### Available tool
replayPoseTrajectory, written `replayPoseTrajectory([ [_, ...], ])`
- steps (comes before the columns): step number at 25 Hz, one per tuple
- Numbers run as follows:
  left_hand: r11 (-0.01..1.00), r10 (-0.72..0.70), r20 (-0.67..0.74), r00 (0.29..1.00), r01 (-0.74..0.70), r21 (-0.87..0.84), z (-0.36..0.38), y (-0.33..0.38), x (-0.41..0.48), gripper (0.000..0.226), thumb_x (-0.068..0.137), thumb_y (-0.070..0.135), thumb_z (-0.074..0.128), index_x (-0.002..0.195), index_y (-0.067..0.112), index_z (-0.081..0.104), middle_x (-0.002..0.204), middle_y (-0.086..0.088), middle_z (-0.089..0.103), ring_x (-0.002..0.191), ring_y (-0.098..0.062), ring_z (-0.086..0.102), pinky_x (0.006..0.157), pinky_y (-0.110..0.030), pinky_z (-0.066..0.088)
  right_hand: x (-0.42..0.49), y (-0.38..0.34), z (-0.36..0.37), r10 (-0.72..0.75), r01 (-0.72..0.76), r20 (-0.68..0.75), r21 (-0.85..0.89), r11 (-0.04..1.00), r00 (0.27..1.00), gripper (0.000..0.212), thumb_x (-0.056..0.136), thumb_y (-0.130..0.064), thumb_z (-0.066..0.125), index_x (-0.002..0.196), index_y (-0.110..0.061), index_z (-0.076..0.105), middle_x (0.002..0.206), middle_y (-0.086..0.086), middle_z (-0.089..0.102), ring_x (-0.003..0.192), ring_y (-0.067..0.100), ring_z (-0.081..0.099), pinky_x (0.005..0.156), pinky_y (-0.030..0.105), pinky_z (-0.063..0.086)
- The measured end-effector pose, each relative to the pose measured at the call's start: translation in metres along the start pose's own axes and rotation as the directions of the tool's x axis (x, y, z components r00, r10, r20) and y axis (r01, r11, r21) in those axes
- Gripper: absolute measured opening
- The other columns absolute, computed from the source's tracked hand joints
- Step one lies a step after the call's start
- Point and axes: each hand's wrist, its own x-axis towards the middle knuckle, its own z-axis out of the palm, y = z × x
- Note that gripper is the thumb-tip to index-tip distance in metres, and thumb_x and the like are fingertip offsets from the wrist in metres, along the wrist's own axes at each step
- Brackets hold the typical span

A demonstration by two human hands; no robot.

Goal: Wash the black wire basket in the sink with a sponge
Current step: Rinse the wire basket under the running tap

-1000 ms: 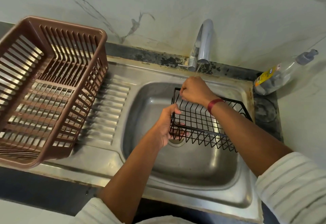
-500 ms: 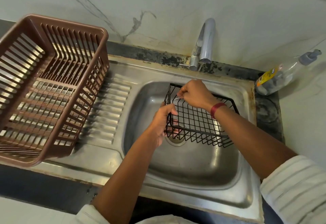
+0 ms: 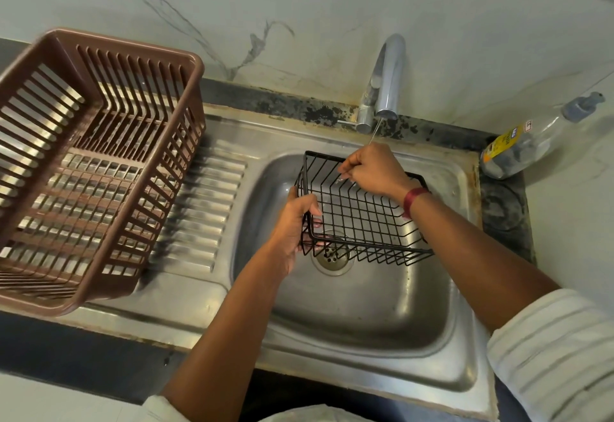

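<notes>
The black wire basket (image 3: pixel 358 219) hangs tilted over the steel sink (image 3: pixel 358 318), above the drain (image 3: pixel 332 257). My left hand (image 3: pixel 294 225) grips its near left corner, thumb over the rim and fingers under the wires. My right hand (image 3: pixel 372 169) is curled at the far rim, under a thin stream from the tap (image 3: pixel 388 79); it pinches or rubs the wires there. No sponge is visible.
A brown plastic dish rack (image 3: pixel 89 162) stands on the ribbed drainboard (image 3: pixel 199 209) to the left. A soap bottle (image 3: pixel 531 139) lies on the counter at the far right. A marble wall rises behind the sink.
Both hands have carried the basket to the left across the sink, so it now hangs over the drain. The grip of each hand looks the same.
</notes>
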Motion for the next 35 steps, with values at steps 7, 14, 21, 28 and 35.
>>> replayPoseTrajectory([
  [7,0.995,0.061,-0.005,0.998,-0.062,-0.075,-0.016,0.001,-0.001,0.028,0.056,0.028,0.059,0.083,0.022,0.052,0.083,-0.002,0.058,0.078,-0.021,0.057,0.048,-0.027,0.05,-0.001,0.009,0.0,-0.032,0.031,0.021,0.02,0.999,0.999,0.02,0.085,0.005,0.064,0.092,-0.008,0.078,0.095,0.003,0.077,0.087,0.006,0.07,0.09,0.026,0.055],
  [14,0.993,0.082,-0.011,0.997,-0.083,-0.082,-0.018,0.004,-0.005,0.025,0.057,0.027,0.059,0.081,0.025,0.053,0.078,-0.001,0.057,0.074,-0.019,0.057,0.048,-0.026,0.05,0.003,0.008,0.002,-0.07,0.078,0.072,-0.112,0.991,0.995,0.02,0.084,-0.003,0.064,0.094,-0.013,0.079,0.097,-0.004,0.075,0.09,0.008,0.068,0.088,0.025,0.051],
  [21,0.991,0.091,-0.006,0.996,-0.092,-0.093,-0.019,0.007,-0.007,0.027,0.056,0.026,0.058,0.082,0.022,0.052,0.071,0.001,0.055,0.066,-0.018,0.055,0.044,-0.025,0.047,0.004,0.025,-0.001,-0.046,0.1,0.178,-0.305,0.947,0.983,0.018,0.089,-0.014,0.06,0.092,-0.016,0.078,0.101,-0.003,0.075,0.09,0.012,0.066,0.081,0.03,0.052],
  [28,0.987,0.106,-0.002,0.994,-0.106,-0.124,-0.015,0.01,-0.008,0.023,0.056,0.024,0.058,0.079,0.025,0.053,0.069,0.004,0.057,0.079,-0.024,0.057,0.047,-0.026,0.05,0.005,0.011,0.005,-0.09,0.09,0.118,0.004,0.996,0.989,0.013,0.087,-0.006,0.068,0.094,-0.013,0.078,0.097,-0.006,0.075,0.088,-0.003,0.065,0.088,0.02,0.05],
  [35,0.988,0.104,-0.018,0.994,-0.105,-0.113,-0.021,0.013,-0.011,0.03,0.055,0.024,0.058,0.085,0.023,0.055,0.071,0.004,0.059,0.076,-0.022,0.06,0.051,-0.027,0.053,0.006,0.037,-0.002,0.047,-0.075,-0.076,-0.418,0.905,0.996,0.018,0.078,-0.011,0.06,0.062,-0.009,0.068,0.061,0.005,0.064,0.062,0.024,0.064,0.061,0.035,0.057],
])
